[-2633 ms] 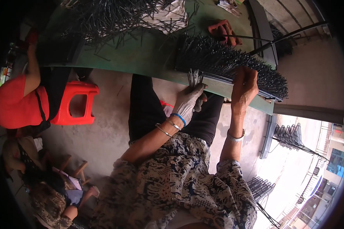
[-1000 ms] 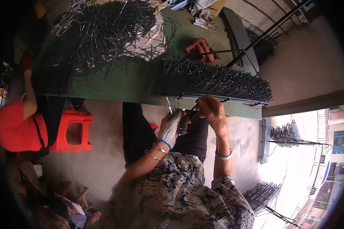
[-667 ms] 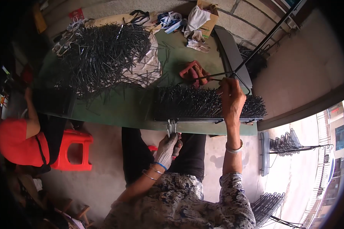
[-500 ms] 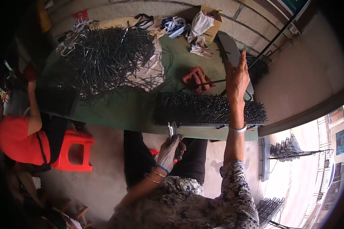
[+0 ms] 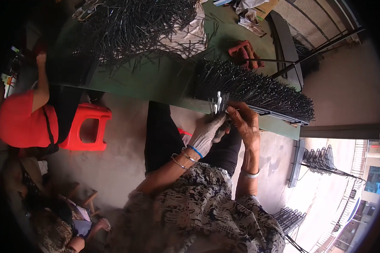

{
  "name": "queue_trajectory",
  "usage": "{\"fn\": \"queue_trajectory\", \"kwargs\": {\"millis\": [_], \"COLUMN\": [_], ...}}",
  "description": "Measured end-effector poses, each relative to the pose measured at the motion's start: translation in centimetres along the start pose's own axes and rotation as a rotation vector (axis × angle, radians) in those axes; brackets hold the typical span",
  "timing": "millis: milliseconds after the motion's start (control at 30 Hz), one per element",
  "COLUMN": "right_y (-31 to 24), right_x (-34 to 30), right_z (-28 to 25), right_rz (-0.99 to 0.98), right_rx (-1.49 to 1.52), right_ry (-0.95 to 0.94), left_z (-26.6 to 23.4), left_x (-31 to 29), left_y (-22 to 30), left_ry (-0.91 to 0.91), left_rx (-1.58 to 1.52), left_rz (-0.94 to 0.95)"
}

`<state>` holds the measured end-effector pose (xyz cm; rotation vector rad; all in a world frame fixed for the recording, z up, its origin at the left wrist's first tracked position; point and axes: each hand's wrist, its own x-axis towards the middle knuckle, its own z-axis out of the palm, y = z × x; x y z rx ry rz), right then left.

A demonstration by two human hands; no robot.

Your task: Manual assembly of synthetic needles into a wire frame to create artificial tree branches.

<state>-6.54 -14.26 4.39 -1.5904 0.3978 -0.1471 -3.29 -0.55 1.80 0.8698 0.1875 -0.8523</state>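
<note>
My left hand [image 5: 207, 134], in a pale, stained glove, is closed around a small bundle of thin metal strips [image 5: 219, 103], some dark and some shiny, with their ends pointing up. Beside it is my right hand [image 5: 246, 125], bare, its thumb and forefinger bent together against the bundle's right side. What lies in that pinch is too small to make out. Just beyond both hands, a long rack [image 5: 257, 90] packed with upright black strips runs along the near table edge. A big loose heap of black strips [image 5: 131, 27] lies farther left on a pale cloth [image 5: 188, 38].
The green table [image 5: 143, 84] also carries a folded reddish cloth [image 5: 244, 55]. Black bars cross its right end. On the left a person in a red shirt [image 5: 21, 120] is near a red plastic stool [image 5: 103, 126]. Another person [image 5: 50, 223] is lower left. Wire racks [image 5: 318, 160] stand at right.
My right hand has come down from above the rack to the bundle in my left hand, its fingers now bent. The head view has shifted, so the table sits higher in the picture.
</note>
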Motion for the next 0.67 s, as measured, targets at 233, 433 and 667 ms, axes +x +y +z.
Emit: {"fn": "queue_trajectory", "kwargs": {"millis": [233,433,667], "right_y": [-0.3,0.5,1.4], "right_x": [-0.7,-1.0,-1.4], "right_z": [0.6,-0.2,-0.3], "right_rz": [0.027,0.024,-0.092], "right_rx": [-0.083,-0.026,0.045], "right_ry": [0.044,0.098,0.109], "left_z": [-0.9,-1.2,-2.2], "left_x": [-0.8,-1.1,1.1], "left_y": [-0.5,-1.1,-2.4], "left_ry": [-0.051,-0.067,0.143], "left_rx": [0.061,0.093,-0.028], "left_rz": [0.0,-0.02,-0.037]}}
